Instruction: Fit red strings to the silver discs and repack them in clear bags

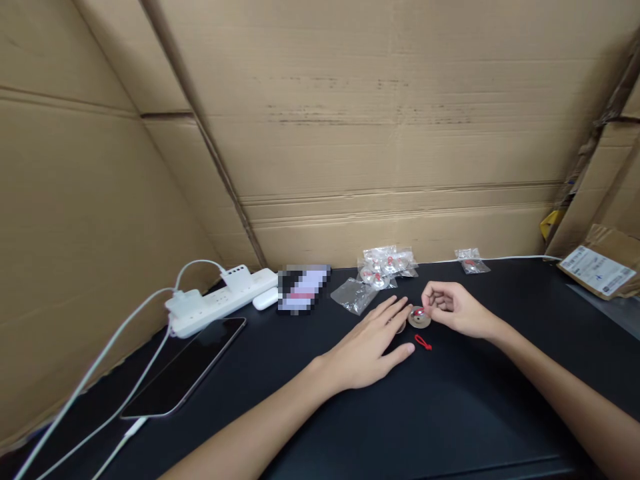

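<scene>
Right hand (456, 311) pinch-tight on red cord (419, 311)

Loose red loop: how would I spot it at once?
On the black table, find the metal disc by the right hand. The loose red loop lies nearer the camera; unlike the red piece over the disc, it rests on the table.

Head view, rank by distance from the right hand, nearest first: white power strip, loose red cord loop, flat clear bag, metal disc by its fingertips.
1. Metal disc: at the right hand's fingertips.
2. Red cord loop: just this side of the disc.
3. Flat clear bag: left, beyond the left hand.
4. White power strip: far left.
</scene>
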`<action>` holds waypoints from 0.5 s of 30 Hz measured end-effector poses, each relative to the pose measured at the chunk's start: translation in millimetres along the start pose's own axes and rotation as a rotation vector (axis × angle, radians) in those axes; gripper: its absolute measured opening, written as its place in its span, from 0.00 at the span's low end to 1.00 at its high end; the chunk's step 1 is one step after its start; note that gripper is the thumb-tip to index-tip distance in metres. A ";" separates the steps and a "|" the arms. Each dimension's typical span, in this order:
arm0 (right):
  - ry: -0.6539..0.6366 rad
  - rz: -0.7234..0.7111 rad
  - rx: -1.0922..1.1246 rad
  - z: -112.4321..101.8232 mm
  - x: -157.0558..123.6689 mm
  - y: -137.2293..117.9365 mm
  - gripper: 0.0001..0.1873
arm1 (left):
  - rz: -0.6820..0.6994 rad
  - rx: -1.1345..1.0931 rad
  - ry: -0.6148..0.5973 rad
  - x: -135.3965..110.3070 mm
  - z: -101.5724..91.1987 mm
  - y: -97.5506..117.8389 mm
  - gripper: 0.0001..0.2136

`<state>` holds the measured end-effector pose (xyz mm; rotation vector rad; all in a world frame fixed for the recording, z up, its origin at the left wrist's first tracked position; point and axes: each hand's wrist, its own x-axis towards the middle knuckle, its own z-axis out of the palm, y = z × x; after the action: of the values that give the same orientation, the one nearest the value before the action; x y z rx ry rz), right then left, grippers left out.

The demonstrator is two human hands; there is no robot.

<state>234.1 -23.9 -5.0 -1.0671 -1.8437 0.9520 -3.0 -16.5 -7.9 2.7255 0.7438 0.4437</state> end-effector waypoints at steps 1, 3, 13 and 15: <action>-0.029 -0.002 -0.012 0.2 -1.1 -1.5 0.04 | -0.005 0.003 0.044 0.5 1.4 -1.1 0.26; -0.066 -0.006 -0.050 1.6 -3.1 -3.0 0.04 | -0.015 0.018 0.124 2.2 3.2 -2.6 0.23; -0.150 -0.180 -0.354 13.7 -7.2 -16.4 0.08 | -0.106 0.075 0.225 6.2 4.6 -4.9 0.16; -0.154 -0.204 -0.380 14.7 -7.9 -20.3 0.08 | -0.139 0.023 0.238 6.5 4.4 -5.0 0.13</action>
<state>217.3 -41.6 4.8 -1.0189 -2.2737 0.5903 1.8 -9.7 -12.2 2.6484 0.9969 0.7402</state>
